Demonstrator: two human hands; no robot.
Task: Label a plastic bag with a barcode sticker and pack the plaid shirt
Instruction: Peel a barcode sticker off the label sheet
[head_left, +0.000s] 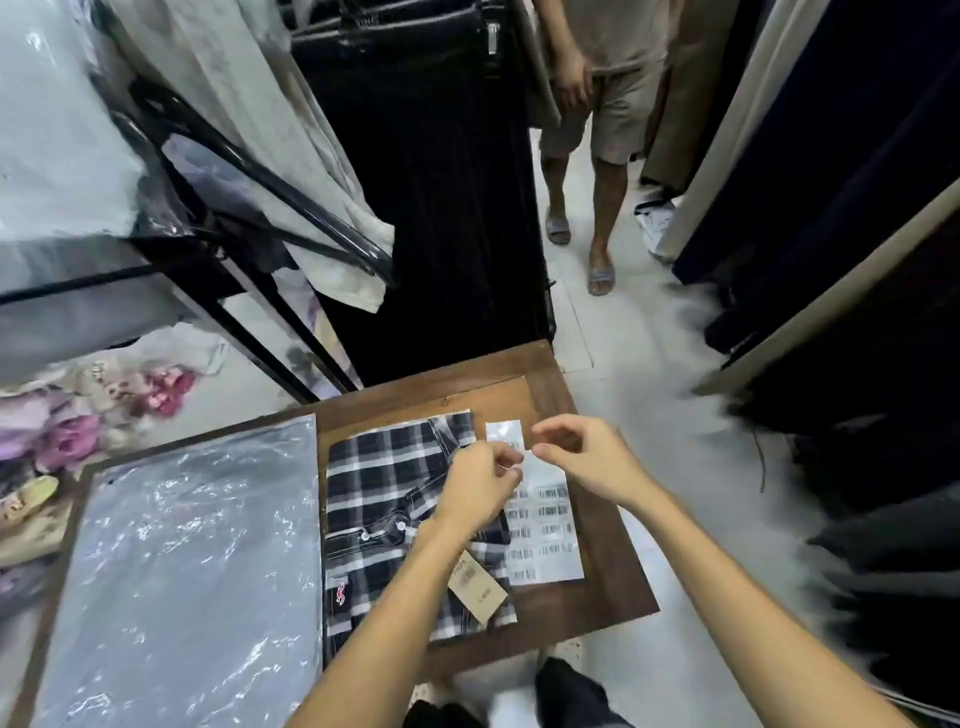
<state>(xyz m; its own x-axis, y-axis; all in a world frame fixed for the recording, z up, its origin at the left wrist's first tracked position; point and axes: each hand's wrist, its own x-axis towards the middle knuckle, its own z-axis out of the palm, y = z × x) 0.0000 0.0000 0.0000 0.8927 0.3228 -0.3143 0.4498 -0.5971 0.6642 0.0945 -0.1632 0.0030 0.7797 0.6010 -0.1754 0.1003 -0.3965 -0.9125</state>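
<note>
Barcode sticker (514, 459): a small white slip pinched at your left fingertips, just above the top of the sheet; whether it is fully peeled free, you cannot tell through the blur.

Sticker sheet (545, 512): lies on the bench under your hands, long axis running 12 to 6 o'clock, rows of barcodes left on its lower part.

Left hand (480, 491): closed on the sticker, hovering over the seam between shirt and sheet.

Right hand (584, 457): fingers curled and apart, holding nothing, just beside the left at 3 o'clock, tips close to the sticker's free edge.

Plastic bag (192, 561): flat on the bench at your 9 o'clock, well apart from the sticker, long axis 12 to 6, no label visible on it.

Plaid shirt (395, 499): folded, between bag and sheet, brown hang tag (477, 587) on its lower part; not yet packed.

Coming move, as a judgement: the sticker must travel toward 9 o'clock across the shirt; your left hand is nearer the bag and already carries it.

Bench (608, 582): dark wood, carrying all three.
</note>
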